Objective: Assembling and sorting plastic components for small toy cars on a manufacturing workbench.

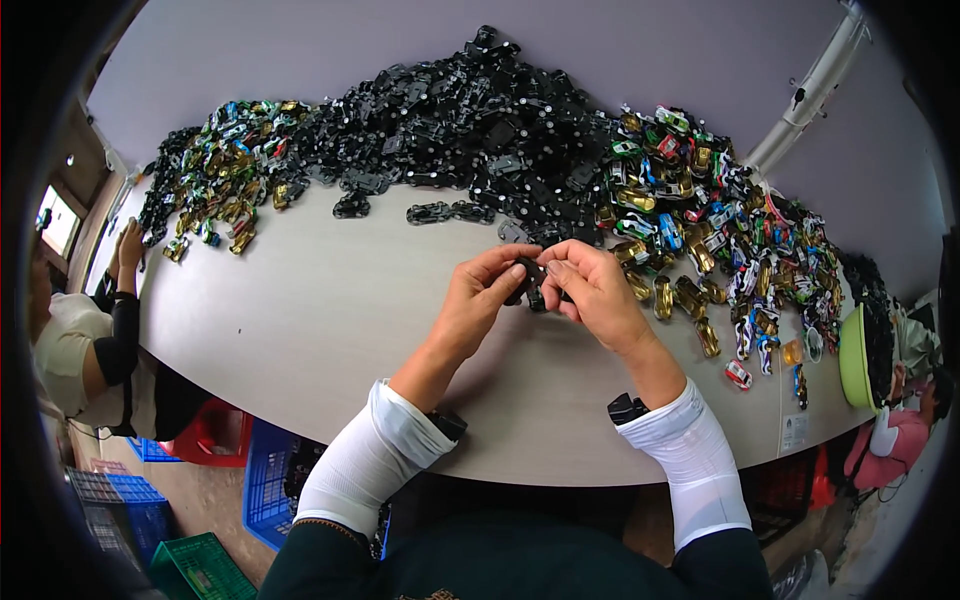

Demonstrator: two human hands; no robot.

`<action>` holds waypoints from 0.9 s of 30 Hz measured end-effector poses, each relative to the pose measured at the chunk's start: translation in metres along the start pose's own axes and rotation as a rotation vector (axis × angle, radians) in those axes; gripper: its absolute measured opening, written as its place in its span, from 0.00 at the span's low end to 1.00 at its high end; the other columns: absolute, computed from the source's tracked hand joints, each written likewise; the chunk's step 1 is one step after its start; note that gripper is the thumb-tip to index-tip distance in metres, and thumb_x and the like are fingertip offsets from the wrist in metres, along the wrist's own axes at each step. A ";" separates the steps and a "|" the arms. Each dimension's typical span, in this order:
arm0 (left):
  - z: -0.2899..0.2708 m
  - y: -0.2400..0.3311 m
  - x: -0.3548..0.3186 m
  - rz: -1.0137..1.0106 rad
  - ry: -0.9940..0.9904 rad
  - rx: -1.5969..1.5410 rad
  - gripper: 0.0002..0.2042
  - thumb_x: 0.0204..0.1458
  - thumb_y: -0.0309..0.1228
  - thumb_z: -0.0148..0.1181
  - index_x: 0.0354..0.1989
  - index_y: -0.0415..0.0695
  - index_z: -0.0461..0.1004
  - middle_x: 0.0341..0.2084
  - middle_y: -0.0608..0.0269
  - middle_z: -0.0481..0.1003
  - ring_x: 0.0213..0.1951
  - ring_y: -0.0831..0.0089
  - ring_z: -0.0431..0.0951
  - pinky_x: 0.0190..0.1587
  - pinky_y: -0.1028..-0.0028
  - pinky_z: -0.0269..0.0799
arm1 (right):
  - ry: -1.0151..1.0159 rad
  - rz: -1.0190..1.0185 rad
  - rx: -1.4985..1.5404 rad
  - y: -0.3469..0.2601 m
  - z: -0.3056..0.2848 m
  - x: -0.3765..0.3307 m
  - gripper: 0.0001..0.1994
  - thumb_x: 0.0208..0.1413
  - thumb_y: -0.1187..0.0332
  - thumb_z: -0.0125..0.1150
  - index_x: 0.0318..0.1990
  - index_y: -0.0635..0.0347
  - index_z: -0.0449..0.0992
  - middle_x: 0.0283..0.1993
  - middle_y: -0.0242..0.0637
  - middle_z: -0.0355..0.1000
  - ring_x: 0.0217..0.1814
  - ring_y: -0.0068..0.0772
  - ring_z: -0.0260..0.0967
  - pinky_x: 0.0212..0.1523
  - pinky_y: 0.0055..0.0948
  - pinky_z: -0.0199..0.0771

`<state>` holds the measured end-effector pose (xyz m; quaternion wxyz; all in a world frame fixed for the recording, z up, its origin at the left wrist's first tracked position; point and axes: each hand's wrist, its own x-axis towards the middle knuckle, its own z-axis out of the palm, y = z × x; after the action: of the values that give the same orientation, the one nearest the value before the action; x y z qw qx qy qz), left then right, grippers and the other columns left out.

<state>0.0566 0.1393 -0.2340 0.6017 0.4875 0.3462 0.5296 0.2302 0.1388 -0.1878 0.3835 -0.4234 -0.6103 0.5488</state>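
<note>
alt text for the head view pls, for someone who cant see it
Both hands, left hand and right hand, pinch a small black toy car part above a grey table. Behind them runs a long heap of black chassis parts, flanked by colourful toy car bodies.

Matt grey surface, glossy little car shells

The surface [330, 310] looks smooth and matt; the far black chassis pile [470, 120] reads as dull plastic with pale rivets, while the coloured car bodies [700, 220] at right shine like lacquered metal (gold ones brightest). Both hands' white sleeves [375, 455] look like soft knit cloth; the green bowl [853, 360] like plastic.
</note>
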 end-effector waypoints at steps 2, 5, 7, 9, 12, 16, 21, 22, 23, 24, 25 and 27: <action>0.002 0.004 -0.003 0.042 -0.042 0.068 0.12 0.57 0.25 0.55 0.49 0.38 0.70 0.30 0.64 0.76 0.32 0.82 0.74 0.35 0.80 0.70 | -0.060 0.114 0.133 -0.001 -0.001 -0.001 0.08 0.63 0.69 0.47 0.41 0.65 0.70 0.22 0.33 0.69 0.16 0.12 0.55 0.14 0.14 0.52; -0.004 -0.001 -0.002 -0.017 -0.095 0.042 0.09 0.57 0.26 0.55 0.44 0.39 0.69 0.29 0.62 0.76 0.31 0.80 0.75 0.33 0.79 0.72 | -0.115 0.204 0.242 0.005 -0.004 0.002 0.07 0.64 0.68 0.48 0.39 0.63 0.69 0.21 0.34 0.69 0.14 0.12 0.55 0.12 0.13 0.48; -0.001 0.003 -0.004 -0.064 -0.070 0.003 0.07 0.57 0.25 0.55 0.42 0.39 0.69 0.29 0.62 0.76 0.31 0.79 0.75 0.31 0.79 0.73 | -0.125 0.221 0.267 0.004 -0.003 0.001 0.07 0.63 0.68 0.48 0.38 0.62 0.68 0.21 0.34 0.69 0.14 0.12 0.54 0.11 0.13 0.47; 0.000 0.003 -0.004 -0.112 -0.047 -0.037 0.05 0.57 0.25 0.55 0.39 0.39 0.69 0.29 0.61 0.76 0.30 0.78 0.76 0.29 0.78 0.74 | -0.133 0.240 0.293 0.006 -0.002 0.001 0.07 0.63 0.68 0.48 0.37 0.61 0.67 0.21 0.34 0.69 0.14 0.12 0.54 0.11 0.13 0.46; 0.001 0.001 -0.004 -0.075 -0.046 -0.014 0.05 0.57 0.24 0.55 0.39 0.38 0.70 0.30 0.61 0.76 0.29 0.77 0.76 0.26 0.78 0.75 | -0.130 0.252 0.287 0.009 -0.002 0.001 0.06 0.63 0.68 0.48 0.37 0.61 0.67 0.21 0.34 0.69 0.14 0.12 0.53 0.11 0.13 0.46; 0.000 -0.002 -0.004 -0.044 -0.047 0.020 0.03 0.57 0.23 0.53 0.37 0.38 0.70 0.28 0.61 0.76 0.27 0.80 0.75 0.26 0.79 0.72 | -0.121 0.223 0.224 0.011 0.002 0.001 0.05 0.63 0.70 0.48 0.35 0.61 0.67 0.21 0.34 0.68 0.14 0.12 0.53 0.11 0.14 0.47; 0.001 -0.005 -0.004 0.022 -0.058 0.237 0.02 0.57 0.22 0.52 0.37 0.37 0.70 0.27 0.62 0.75 0.26 0.81 0.73 0.24 0.80 0.71 | -0.055 -0.005 -0.033 0.027 0.007 0.001 0.05 0.62 0.73 0.48 0.34 0.62 0.68 0.20 0.32 0.68 0.14 0.12 0.53 0.12 0.14 0.48; 0.003 -0.003 -0.004 0.019 -0.049 0.242 0.03 0.57 0.21 0.52 0.37 0.36 0.70 0.27 0.63 0.75 0.25 0.81 0.73 0.24 0.81 0.71 | -0.072 0.092 0.027 0.017 0.005 0.000 0.04 0.62 0.73 0.49 0.34 0.61 0.68 0.20 0.31 0.68 0.14 0.11 0.52 0.13 0.13 0.48; 0.003 -0.003 -0.005 0.016 -0.040 0.248 0.03 0.57 0.21 0.52 0.37 0.36 0.70 0.27 0.63 0.75 0.25 0.81 0.73 0.23 0.81 0.71 | -0.089 0.190 0.086 0.011 0.002 -0.001 0.04 0.61 0.73 0.49 0.33 0.60 0.69 0.20 0.31 0.68 0.15 0.10 0.52 0.13 0.12 0.48; 0.003 -0.003 -0.005 0.014 -0.040 0.247 0.03 0.57 0.21 0.52 0.37 0.36 0.70 0.27 0.63 0.75 0.25 0.81 0.73 0.23 0.81 0.71 | -0.124 0.223 0.117 0.011 -0.002 0.000 0.04 0.61 0.73 0.49 0.34 0.61 0.69 0.20 0.30 0.68 0.15 0.10 0.52 0.13 0.11 0.48; 0.003 -0.004 -0.006 -0.017 -0.036 0.197 0.03 0.57 0.21 0.51 0.37 0.36 0.70 0.28 0.63 0.75 0.25 0.82 0.73 0.23 0.80 0.71 | -0.124 0.224 0.117 0.010 -0.003 0.001 0.04 0.61 0.73 0.49 0.34 0.61 0.69 0.20 0.30 0.68 0.15 0.10 0.52 0.13 0.11 0.48; 0.003 -0.006 -0.007 -0.050 -0.031 0.147 0.02 0.57 0.21 0.51 0.37 0.36 0.70 0.28 0.63 0.75 0.25 0.82 0.73 0.23 0.80 0.71 | -0.156 0.242 0.072 0.008 -0.002 0.001 0.05 0.61 0.74 0.49 0.33 0.62 0.69 0.20 0.30 0.68 0.15 0.12 0.55 0.15 0.14 0.51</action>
<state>0.0598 0.1321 -0.2392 0.5827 0.5298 0.3866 0.4800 0.2329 0.1408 -0.1954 0.2808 -0.4359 -0.5627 0.6438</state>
